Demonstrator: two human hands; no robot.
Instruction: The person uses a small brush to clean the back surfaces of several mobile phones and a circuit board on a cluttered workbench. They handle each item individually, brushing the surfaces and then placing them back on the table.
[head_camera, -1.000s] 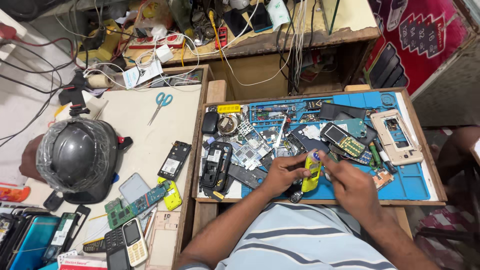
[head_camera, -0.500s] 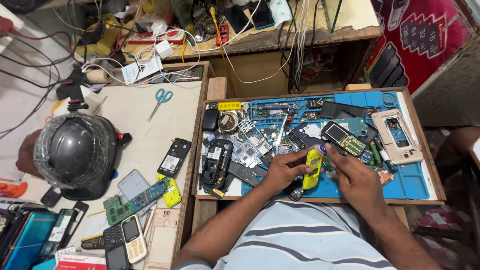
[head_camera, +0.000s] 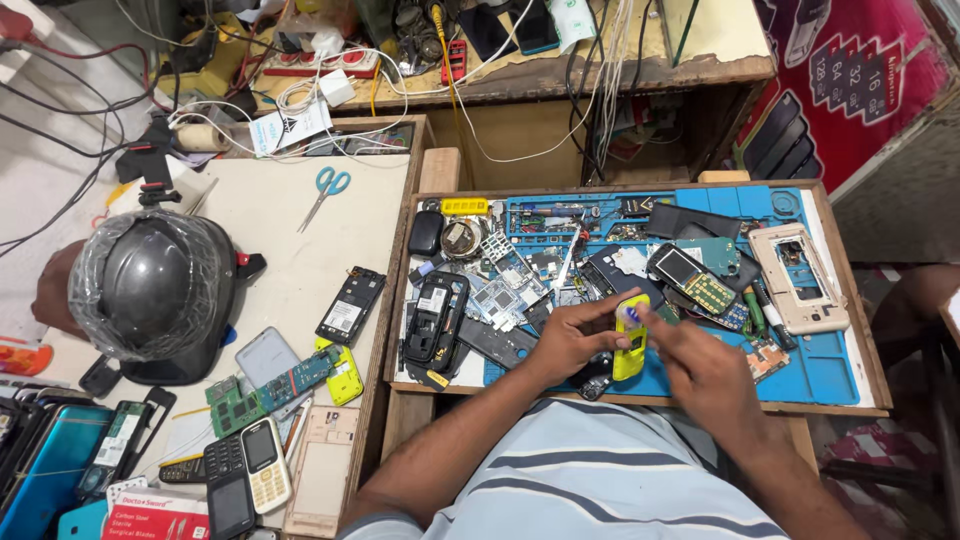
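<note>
Over a shallow wooden tray (head_camera: 845, 300) lined with a blue work mat (head_camera: 820, 365), we hold a yellow phone shell (head_camera: 630, 345) upright near the tray's front edge. Loose phones, circuit boards and tools crowd the mat's back and left; the only bare room lies at its right front corner. Our left hand (head_camera: 570, 340) is closed around the shell's left side, thumb near its top. Our right hand (head_camera: 705, 365) pinches something small and bluish at the shell's top; we cannot make out what it is. The right hand hides the shell's right side. A plastic-wrapped helmet (head_camera: 150, 285) sits well apart on the side table (head_camera: 290, 230).
</note>
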